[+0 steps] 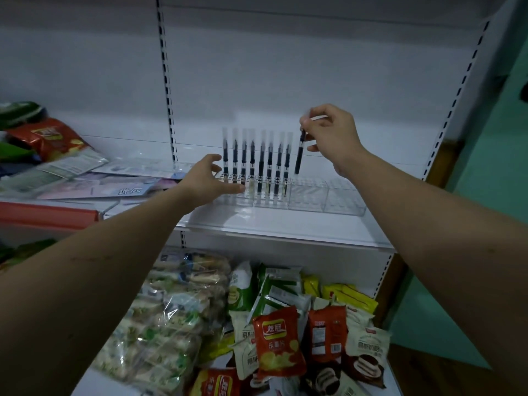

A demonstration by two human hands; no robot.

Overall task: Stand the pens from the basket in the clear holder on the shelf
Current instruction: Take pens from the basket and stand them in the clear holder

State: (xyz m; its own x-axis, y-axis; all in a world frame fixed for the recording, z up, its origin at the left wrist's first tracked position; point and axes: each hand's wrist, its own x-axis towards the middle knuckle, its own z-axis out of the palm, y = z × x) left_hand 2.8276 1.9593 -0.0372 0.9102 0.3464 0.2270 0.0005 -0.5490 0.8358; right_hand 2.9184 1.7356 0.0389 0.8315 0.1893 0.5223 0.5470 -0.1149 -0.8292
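A long clear holder (325,200) lies on the white shelf (285,227). Several dark pens with clear caps (260,164) stand upright in its left half; the right half holds none. My right hand (333,135) pinches one more dark pen (300,152) by its upper end, nearly upright, its tip hanging just above the holder to the right of the standing row. My left hand (208,178) rests against the holder's left end, fingers spread and thumb along its front. The basket is out of view.
Flat packets and red crisp bags (48,138) lie on the shelf to the left. The lower shelf is piled with snack bags (274,341) and wrapped biscuits (171,310). Slotted uprights (167,81) run up the back panel. A green wall (491,167) stands at right.
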